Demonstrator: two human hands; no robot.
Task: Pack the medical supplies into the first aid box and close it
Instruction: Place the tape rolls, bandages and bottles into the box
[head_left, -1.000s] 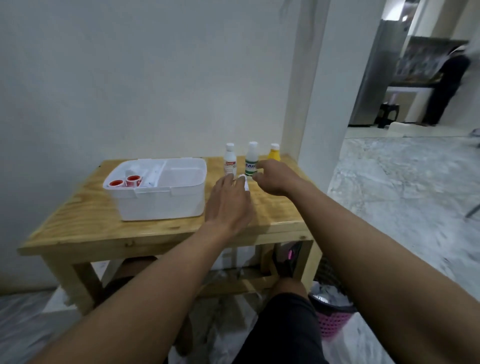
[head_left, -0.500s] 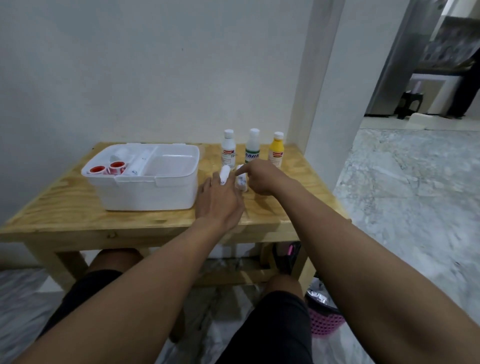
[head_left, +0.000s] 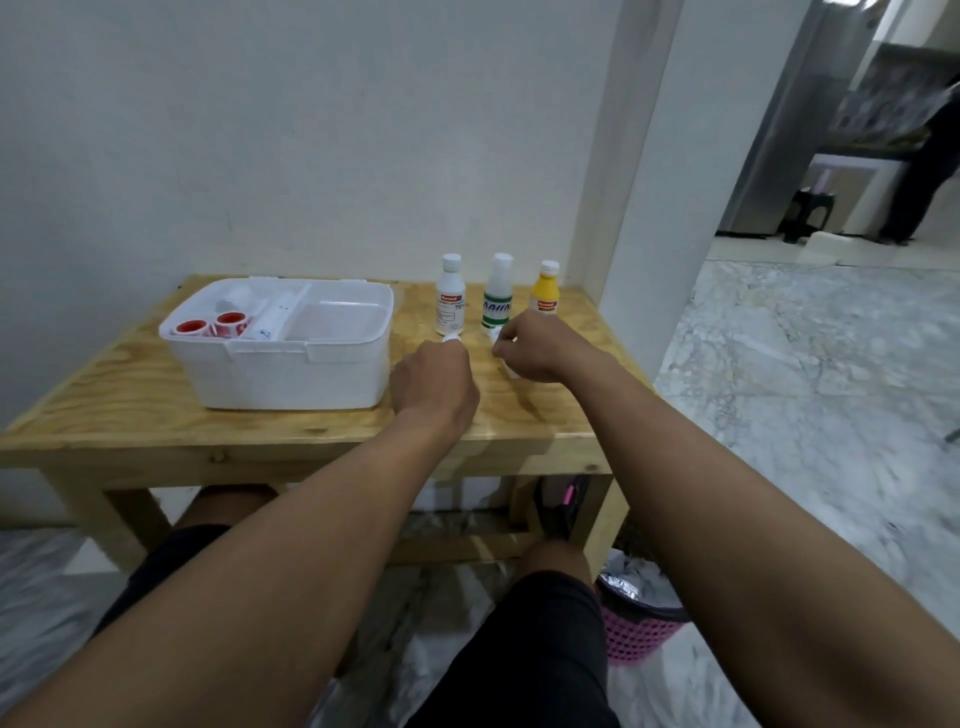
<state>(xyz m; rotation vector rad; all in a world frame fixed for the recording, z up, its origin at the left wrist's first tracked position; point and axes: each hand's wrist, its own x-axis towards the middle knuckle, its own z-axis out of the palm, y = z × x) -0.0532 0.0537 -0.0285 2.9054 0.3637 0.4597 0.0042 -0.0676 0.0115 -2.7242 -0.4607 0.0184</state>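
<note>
An open white first aid box (head_left: 291, 371) stands on the left half of a wooden table (head_left: 130, 415). Its tray holds two red tape rolls (head_left: 210, 326) and a white tube. Behind my hands stand three bottles: a white one (head_left: 450, 295), a green-labelled one (head_left: 497, 293) and a yellow one (head_left: 544, 288). My left hand (head_left: 434, 382) is closed on a small white item whose tip (head_left: 451, 338) shows above the knuckles. My right hand (head_left: 535, 345) is closed on another small white item (head_left: 497, 335), mostly hidden.
The table stands against a white wall, with a pillar at its right back corner. A pink waste basket (head_left: 636, 631) sits on the marble floor under the table's right side. A person stands far off in the doorway (head_left: 924, 171).
The camera has shifted so the table sits more centred. Both hands have closed around small white items in front of the bottles and drawn slightly apart.
</note>
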